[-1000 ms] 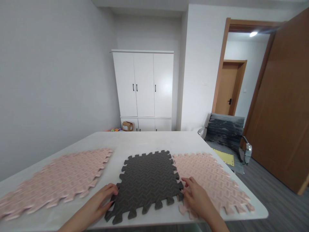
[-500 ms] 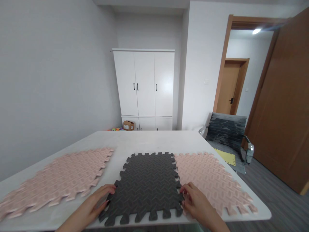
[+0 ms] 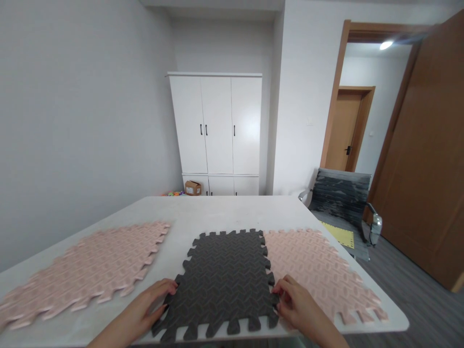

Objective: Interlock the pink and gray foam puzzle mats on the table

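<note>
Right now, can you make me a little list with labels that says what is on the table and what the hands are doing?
surface: white table
middle piece: dark grey foam puzzle mat, flat, near the front edge
right piece: pink foam mat, its toothed edge meeting the grey mat's right side
left piece: pink foam mats, apart from the grey mat
left hand: fingers on the grey mat's left front edge
right hand: fingers at the seam between grey and pink mats
behind: white cabinet, grey chair, open doorway
</note>
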`<state>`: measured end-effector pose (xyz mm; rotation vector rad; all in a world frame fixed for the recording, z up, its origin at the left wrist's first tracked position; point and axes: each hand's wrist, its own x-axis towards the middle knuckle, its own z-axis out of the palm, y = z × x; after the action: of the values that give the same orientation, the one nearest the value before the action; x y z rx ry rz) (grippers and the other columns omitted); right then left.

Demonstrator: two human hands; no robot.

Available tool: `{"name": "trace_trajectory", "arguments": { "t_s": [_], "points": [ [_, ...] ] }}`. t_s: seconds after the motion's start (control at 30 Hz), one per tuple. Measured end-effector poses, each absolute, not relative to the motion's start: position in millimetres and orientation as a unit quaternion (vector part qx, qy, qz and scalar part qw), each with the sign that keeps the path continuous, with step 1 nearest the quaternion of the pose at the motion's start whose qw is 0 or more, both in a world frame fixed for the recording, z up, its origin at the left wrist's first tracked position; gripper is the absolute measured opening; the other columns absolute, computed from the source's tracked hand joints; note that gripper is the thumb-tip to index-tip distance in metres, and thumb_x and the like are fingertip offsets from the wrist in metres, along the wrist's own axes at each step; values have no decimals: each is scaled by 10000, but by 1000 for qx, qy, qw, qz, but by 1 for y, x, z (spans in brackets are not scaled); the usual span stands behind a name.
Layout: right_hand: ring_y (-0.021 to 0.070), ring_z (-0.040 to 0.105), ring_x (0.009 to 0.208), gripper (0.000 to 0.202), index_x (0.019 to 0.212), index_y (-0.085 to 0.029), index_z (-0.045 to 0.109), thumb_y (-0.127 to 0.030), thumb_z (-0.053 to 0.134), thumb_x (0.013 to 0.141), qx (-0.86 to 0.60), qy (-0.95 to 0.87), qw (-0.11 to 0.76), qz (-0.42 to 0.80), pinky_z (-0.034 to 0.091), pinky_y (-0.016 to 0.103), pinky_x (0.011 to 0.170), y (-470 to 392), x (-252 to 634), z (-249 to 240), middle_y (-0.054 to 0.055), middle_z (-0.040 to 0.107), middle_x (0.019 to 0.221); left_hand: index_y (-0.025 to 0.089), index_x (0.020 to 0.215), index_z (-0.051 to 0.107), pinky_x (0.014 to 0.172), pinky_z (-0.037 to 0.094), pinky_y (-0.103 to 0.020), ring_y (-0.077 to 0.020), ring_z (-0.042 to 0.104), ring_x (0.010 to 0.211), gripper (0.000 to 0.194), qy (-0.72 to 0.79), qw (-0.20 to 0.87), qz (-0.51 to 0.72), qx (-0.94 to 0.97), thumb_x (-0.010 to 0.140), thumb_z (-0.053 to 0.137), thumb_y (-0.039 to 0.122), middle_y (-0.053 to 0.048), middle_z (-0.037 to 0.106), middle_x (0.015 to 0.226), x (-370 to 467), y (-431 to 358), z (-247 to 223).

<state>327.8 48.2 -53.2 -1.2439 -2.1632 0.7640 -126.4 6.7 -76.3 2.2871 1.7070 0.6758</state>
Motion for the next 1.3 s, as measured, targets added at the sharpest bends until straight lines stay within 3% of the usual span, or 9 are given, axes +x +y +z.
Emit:
{"name": "trace_trajectory", "arguments": {
  "t_s": [0.43,0.6,0.7,0.83,0.9,1.0,1.1,1.3],
  "points": [
    [126,560,760,321,904,-224,661,-105,495,657,-452,-803,245,302,392,246,677,53,330,-56,21,566,930,282,1051,645,1010,448,-306,-199,583,1126,288,591,69,209,776,796,512,267,-30,647,1192,-127,6,-74],
    [168,583,911,353,994,-224,668,-131,513,691,-448,-820,235,268,427,274,806,48,330,-55,57,591,995,282,1050,659,975,470,-374,-234,601,1080,294,613,0,173,771,798,510,255,-56,643,1185,-116,4,-64],
    [173,580,992,381,1138,-204,616,-188,449,796,-435,-831,235,255,432,284,876,47,334,-46,89,601,1105,291,1086,643,946,494,-407,-254,611,1061,297,625,-44,185,757,823,509,315,-62,646,1183,-81,-4,-55],
    [197,475,1197,417,1230,-182,563,-205,360,866,-429,-853,238,176,333,336,1033,53,331,-38,101,554,1290,326,1224,541,892,540,-325,-211,625,1047,399,471,-88,215,851,826,538,323,-45,659,1182,-2,-5,-61],
    [196,488,1177,421,1207,-197,585,-165,367,849,-417,-869,212,163,321,342,1034,57,327,-41,73,594,1252,277,1255,518,852,547,-258,-165,652,972,385,343,-141,217,903,873,483,306,-44,703,1097,36,2,-73],
    [207,514,1132,425,1185,-214,599,-139,375,832,-420,-876,178,157,309,365,1024,60,321,-49,46,621,1221,263,1271,504,898,501,-199,-110,638,980,379,304,-222,215,901,924,365,199,-5,714,1077,77,14,-91],
    [224,521,1113,417,1145,-221,614,-122,381,814,-429,-878,161,138,317,385,997,60,317,-51,45,626,1211,293,1241,527,904,491,-226,-123,638,938,394,310,-282,236,877,902,383,154,19,713,1063,99,20,-103],
    [221,562,1023,327,966,-200,672,-121,421,773,-429,-884,133,131,377,365,910,65,312,-26,66,682,1043,307,1147,599,767,525,-284,-160,639,826,347,320,-349,250,845,866,451,167,-9,728,956,116,20,-113]
  ]
}}
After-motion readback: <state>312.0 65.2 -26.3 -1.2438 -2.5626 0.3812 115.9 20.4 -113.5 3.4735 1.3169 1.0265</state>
